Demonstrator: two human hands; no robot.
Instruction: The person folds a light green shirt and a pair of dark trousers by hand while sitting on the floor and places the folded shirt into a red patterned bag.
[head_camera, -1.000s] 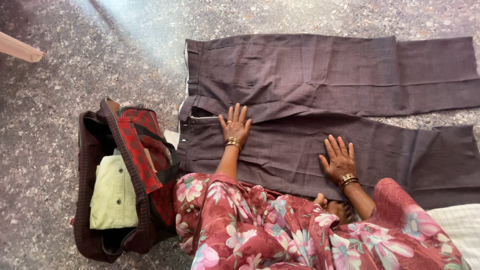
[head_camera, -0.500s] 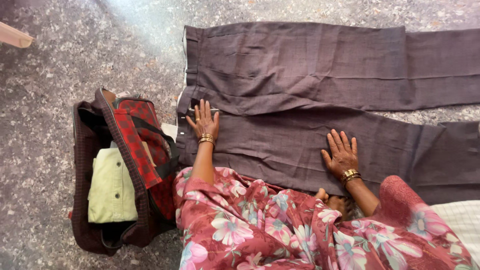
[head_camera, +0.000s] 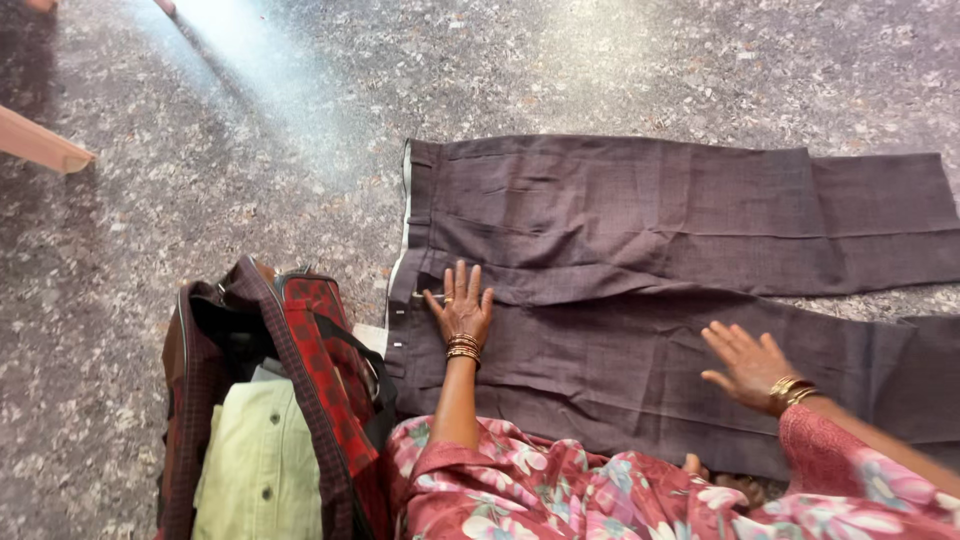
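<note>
The speckled stone floor (head_camera: 150, 230) carries dark brown trousers (head_camera: 640, 220) spread flat; an open red bag (head_camera: 300, 400) lies just beside them.

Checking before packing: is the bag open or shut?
Open: the bag gapes, its flap thrown back, with a pale green garment showing inside.

We see matt, finely woven dark grey trousers (head_camera: 640, 290) on a speckled, polished stone floor (head_camera: 200, 200) with a soft sheen. The checked bag (head_camera: 300, 400) is cloth; gold-coloured metal bangles (head_camera: 463, 349) gleam.
</note>
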